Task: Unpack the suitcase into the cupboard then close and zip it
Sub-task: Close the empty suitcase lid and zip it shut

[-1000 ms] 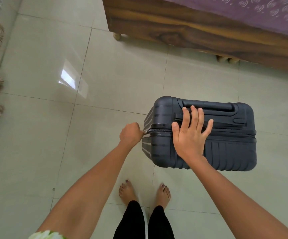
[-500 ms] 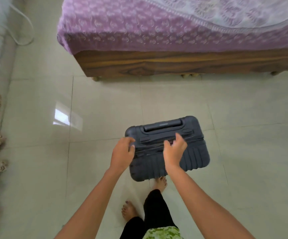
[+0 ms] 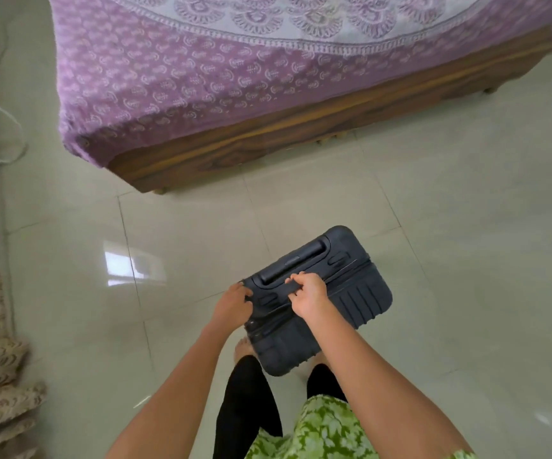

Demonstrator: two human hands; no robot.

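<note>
Suitcase: dark hard-shell suitcase [image 3: 360, 293] upright on the tiled floor [image 3: 450, 226] — closed, near a bed [image 3: 201, 77].
Right hand [image 3: 311, 296]: fingers curled round its top handle.
Left hand [image 3: 231, 306]: gripping its corner.

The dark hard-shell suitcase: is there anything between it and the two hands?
Nothing visible is in the way. Both hands are already on the dark ribbed hard-shell suitcase: the right hand curls over its top by the carry handle, and the left hand holds its left end. The cupboard is out of view.
</note>
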